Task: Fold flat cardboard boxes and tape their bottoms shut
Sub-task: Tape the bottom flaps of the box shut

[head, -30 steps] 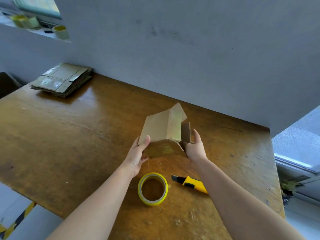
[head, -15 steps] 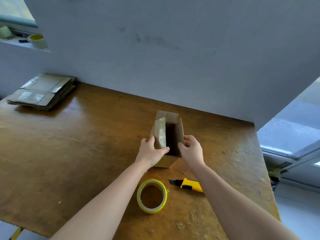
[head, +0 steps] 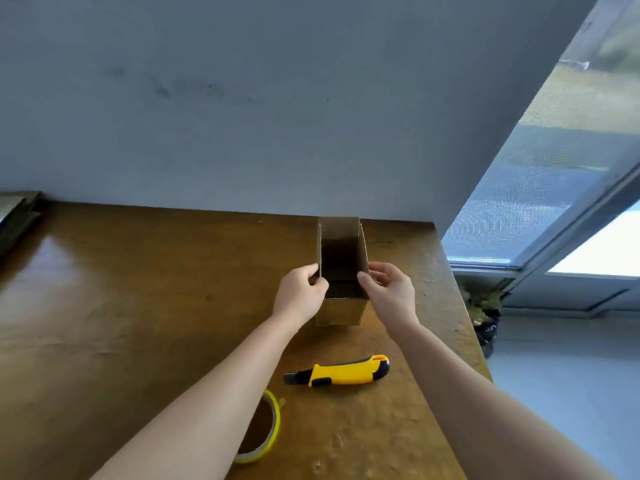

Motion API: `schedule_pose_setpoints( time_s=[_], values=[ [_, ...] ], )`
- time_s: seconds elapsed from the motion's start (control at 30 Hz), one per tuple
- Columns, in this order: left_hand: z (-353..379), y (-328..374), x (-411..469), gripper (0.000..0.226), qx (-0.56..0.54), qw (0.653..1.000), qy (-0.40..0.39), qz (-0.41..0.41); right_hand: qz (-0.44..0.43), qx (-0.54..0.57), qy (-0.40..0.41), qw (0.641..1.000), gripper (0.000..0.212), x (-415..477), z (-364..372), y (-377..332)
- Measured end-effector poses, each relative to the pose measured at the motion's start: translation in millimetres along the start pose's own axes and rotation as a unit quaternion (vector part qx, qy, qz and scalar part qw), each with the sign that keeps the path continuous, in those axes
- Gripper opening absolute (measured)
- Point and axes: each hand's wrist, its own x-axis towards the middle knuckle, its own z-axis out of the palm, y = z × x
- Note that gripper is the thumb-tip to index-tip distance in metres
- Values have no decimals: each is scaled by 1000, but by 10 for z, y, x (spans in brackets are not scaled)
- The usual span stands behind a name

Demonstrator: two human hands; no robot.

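A small brown cardboard box (head: 341, 311) stands upright on the wooden table (head: 138, 306) with its open top facing me and its flaps raised. My left hand (head: 300, 294) pinches the box's left wall near the front corner. My right hand (head: 389, 291) pinches the right wall at the same height. A roll of yellow-edged tape (head: 266, 434) lies flat near the front of the table, partly hidden by my left forearm. A yellow and black utility knife (head: 341, 374) lies between the box and the tape.
A stack of flat cardboard boxes (head: 15, 214) shows at the far left edge of the table. A grey wall runs along the back. The table's right edge drops to the floor beside a large window (head: 554, 188), with a dark bag (head: 486, 327) below.
The box went from tilted in the air to standing upright on the table, open side up. Both hands shifted to its side walls. My view swung to the right.
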Motion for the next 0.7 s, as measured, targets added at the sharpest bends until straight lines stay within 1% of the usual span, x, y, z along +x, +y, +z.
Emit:
schedule_pose_setpoints(
  time_s=[0.1, 0.27, 0.37, 0.47, 0.57, 0.7],
  values=[
    [312, 297, 123, 44, 3, 1000, 0, 12, -4, 0, 15, 1000, 30, 217, -341, 55],
    [884, 762, 364, 44, 14, 999, -34, 18, 0, -2, 34, 999, 28, 709, -913, 170],
    [1168, 1019, 531, 43, 34, 998, -41, 18, 3, -3, 34, 999, 29, 1034, -1156, 243],
    [1384, 1247, 724, 44, 49, 998, -40, 20, -5, -19, 43, 999, 30, 1323, -1306, 282],
    [1570, 1410, 950, 45, 61, 997, -34, 22, -20, -57, 54, 997, 31, 1585, -1403, 299],
    [1751, 1498, 1164, 45, 78, 996, -31, 27, -42, -96, 80, 991, 31, 1838, -1426, 318]
  ],
)
